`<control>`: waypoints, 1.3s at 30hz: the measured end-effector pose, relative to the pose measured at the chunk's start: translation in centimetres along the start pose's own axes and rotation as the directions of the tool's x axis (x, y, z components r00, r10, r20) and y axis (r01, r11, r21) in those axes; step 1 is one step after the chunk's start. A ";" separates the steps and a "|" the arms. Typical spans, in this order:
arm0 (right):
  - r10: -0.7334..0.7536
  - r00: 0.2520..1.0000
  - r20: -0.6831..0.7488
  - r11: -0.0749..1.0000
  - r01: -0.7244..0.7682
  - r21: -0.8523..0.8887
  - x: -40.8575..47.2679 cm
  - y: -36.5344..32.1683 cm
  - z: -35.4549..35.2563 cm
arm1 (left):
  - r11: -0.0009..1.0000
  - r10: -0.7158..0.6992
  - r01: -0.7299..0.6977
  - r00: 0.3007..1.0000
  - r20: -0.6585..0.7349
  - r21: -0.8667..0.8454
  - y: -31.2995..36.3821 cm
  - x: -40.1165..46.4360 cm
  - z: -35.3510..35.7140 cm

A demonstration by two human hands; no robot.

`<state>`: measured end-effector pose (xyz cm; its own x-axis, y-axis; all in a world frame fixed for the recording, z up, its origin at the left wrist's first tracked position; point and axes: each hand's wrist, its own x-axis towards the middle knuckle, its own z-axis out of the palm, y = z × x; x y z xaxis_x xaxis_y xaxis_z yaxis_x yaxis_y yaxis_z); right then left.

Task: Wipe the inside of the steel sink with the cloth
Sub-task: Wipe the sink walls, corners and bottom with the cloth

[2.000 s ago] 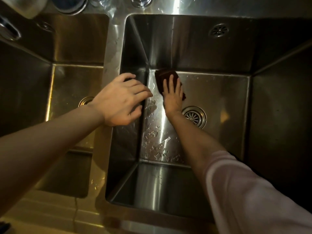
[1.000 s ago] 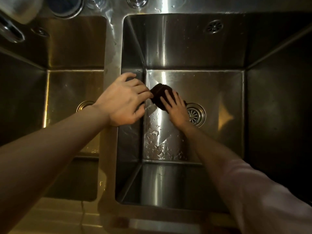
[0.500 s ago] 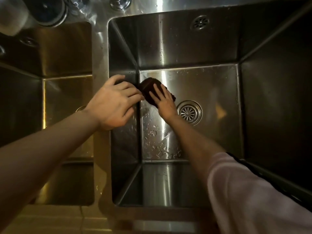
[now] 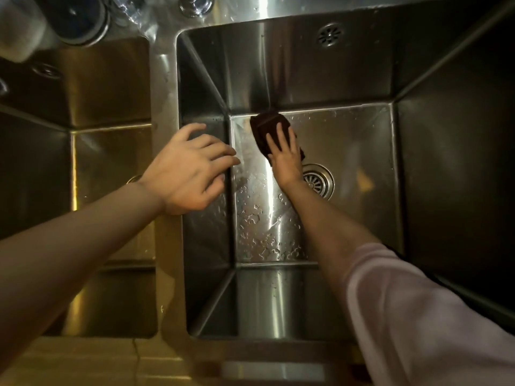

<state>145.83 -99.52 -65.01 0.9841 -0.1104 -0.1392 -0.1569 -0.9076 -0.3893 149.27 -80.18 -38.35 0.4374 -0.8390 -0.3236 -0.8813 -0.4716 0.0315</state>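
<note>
I look straight down into the right basin of a double steel sink (image 4: 306,79). A dark brown cloth (image 4: 266,125) lies flat on the basin floor in the far left corner, against the back wall. My right hand (image 4: 284,157) presses on the cloth with fingers spread, just left of the round drain (image 4: 319,181). My left hand (image 4: 189,169) rests on the divider between the basins, fingers apart and curled over its edge, holding nothing. Water droplets cover the floor nearer to me.
The left basin (image 4: 108,151) lies beyond the divider, its drain mostly hidden by my left wrist. An overflow hole (image 4: 330,34) sits high on the right basin's back wall. Tap fittings (image 4: 195,5) and a round dark object (image 4: 80,20) stand on the back ledge.
My right hand has slid the cloth from beside the drain back up to the far left corner of the basin floor. My left hand stays on the divider.
</note>
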 end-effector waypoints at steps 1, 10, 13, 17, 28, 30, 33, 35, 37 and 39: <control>-0.049 0.999 -0.001 0.999 0.049 -0.008 -0.7 0.4 0.5 | 1.000 0.000 0.000 1.000 0.001 -0.001 0.0 0.0 0.0; 0.076 0.993 -0.088 0.997 -0.075 0.017 -1.3 6.9 -2.4 | 1.000 -0.003 0.003 1.000 -0.001 0.005 -0.2 0.0 0.2; 0.136 0.990 -0.047 0.991 -0.137 -0.009 1.2 5.7 -3.3 | 1.000 -0.008 0.008 1.000 0.005 0.004 -0.3 0.0 0.2; 0.067 0.998 -0.003 0.997 -0.067 -0.047 -0.2 3.8 -1.6 | 1.000 -0.008 0.008 1.000 0.004 0.011 -0.2 0.0 0.3; 0.176 0.984 -0.016 0.984 -0.176 -0.007 -1.6 6.6 -4.3 | 0.999 -0.028 0.028 1.000 0.011 0.032 -0.2 0.1 0.3; 0.159 0.987 0.006 0.987 -0.159 -0.012 0.1 5.6 -4.2 | 0.999 -0.031 0.030 0.999 0.017 0.031 -0.2 0.1 0.3; 0.086 0.996 0.039 0.996 -0.085 -0.037 0.5 4.1 -2.9 | 0.999 -0.032 0.031 0.999 0.019 0.042 -0.2 0.1 0.4; 0.013 0.997 0.075 0.999 -0.009 -0.046 -0.7 4.2 -2.2 | 0.998 -0.036 0.034 0.999 0.031 0.045 -0.1 0.1 0.3; -0.066 0.996 0.068 0.996 0.070 -0.057 -2.4 5.3 -2.2 | 0.998 -0.039 0.037 0.998 0.038 0.052 -0.1 0.1 0.2; -0.049 0.998 0.047 0.997 0.051 -0.059 -4.1 7.2 -2.8 | 0.998 -0.039 0.036 0.998 0.044 0.051 -0.2 0.1 0.2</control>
<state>140.89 -106.74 -64.73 0.9856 -0.0471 -0.1624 -0.1010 -0.9344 -0.3417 149.44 -80.17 -38.54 0.4629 -0.8075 -0.3657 -0.8727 -0.4874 -0.0283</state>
